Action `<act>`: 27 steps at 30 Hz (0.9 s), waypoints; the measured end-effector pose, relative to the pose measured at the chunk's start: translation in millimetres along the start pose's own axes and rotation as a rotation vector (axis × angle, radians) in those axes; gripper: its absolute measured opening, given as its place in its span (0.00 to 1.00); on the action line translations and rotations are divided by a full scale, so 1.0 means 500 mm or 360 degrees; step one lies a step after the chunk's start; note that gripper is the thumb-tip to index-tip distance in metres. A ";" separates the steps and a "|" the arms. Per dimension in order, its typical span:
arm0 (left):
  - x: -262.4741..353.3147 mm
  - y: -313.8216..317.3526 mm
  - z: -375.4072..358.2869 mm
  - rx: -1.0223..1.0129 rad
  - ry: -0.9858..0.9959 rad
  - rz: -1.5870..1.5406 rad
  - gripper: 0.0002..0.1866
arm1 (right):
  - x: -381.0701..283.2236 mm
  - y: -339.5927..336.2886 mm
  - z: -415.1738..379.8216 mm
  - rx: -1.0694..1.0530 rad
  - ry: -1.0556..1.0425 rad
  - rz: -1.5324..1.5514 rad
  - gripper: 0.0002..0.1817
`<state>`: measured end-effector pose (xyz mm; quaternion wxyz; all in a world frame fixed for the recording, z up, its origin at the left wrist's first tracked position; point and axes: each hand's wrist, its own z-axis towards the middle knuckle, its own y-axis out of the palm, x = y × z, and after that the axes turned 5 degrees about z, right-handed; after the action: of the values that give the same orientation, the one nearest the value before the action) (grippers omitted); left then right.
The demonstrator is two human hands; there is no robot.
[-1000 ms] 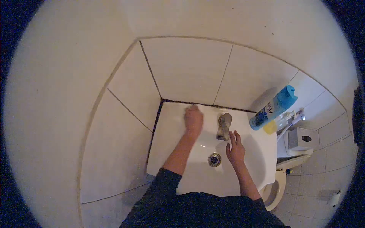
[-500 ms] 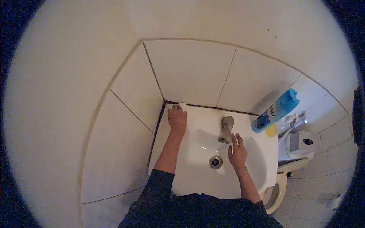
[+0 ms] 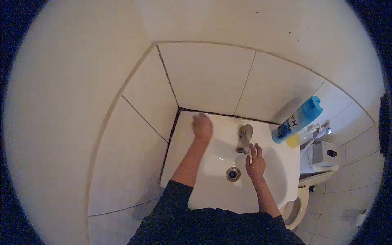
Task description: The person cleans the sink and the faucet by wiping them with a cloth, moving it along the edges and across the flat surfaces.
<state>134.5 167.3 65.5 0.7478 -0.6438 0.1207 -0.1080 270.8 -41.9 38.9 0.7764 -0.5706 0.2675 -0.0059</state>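
My left hand (image 3: 203,128) is over the back left ledge of the white sink (image 3: 196,175), blurred by motion. Its fingers look curled downward; a small pale bit shows by the fingertips, but I cannot tell what they hold. My right hand (image 3: 256,166) hangs over the right side of the basin, fingers stretched out and apart, holding nothing. Its fingertips come right beside the spout of the grey faucet (image 3: 245,139). No running water shows under the spout. Below it lies the round metal drain (image 3: 233,174).
A blue bottle (image 3: 298,119) stands at the sink's back right corner, with a yellow container (image 3: 293,141) beside it. Farther right are a tissue box (image 3: 326,154) and a toilet (image 3: 301,206). Tiled walls (image 3: 204,77) close off the back and left.
My left hand has moved right, away from the back left corner, and the small white thing seen at its fingertips no longer shows there. My right hand stays beside the faucet.
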 end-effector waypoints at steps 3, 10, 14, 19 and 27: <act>-0.017 0.036 0.001 0.0056 -0.0037 -0.0197 0.18 | 0.005 0.000 0.002 0.0023 -0.0002 0.0024 0.30; -0.040 0.031 0.010 0.0153 0.0071 0.0052 0.18 | 0.014 0.006 0.001 0.0019 -0.0044 0.0022 0.29; -0.035 -0.013 0.004 -0.0173 0.0035 -0.0214 0.19 | 0.014 0.007 0.004 0.0059 -0.0057 0.0010 0.29; -0.045 0.013 0.023 -0.0191 0.0065 0.0049 0.21 | 0.002 -0.012 0.003 -0.0060 0.0027 0.0027 0.28; -0.098 0.025 0.028 0.0185 0.0074 -0.0206 0.16 | 0.013 -0.011 0.006 0.0007 -0.0060 0.0041 0.29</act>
<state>92.6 197.6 57.4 0.7725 -0.6030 0.0898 -0.1779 279.3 -43.2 41.9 0.7826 -0.5654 0.2601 0.0143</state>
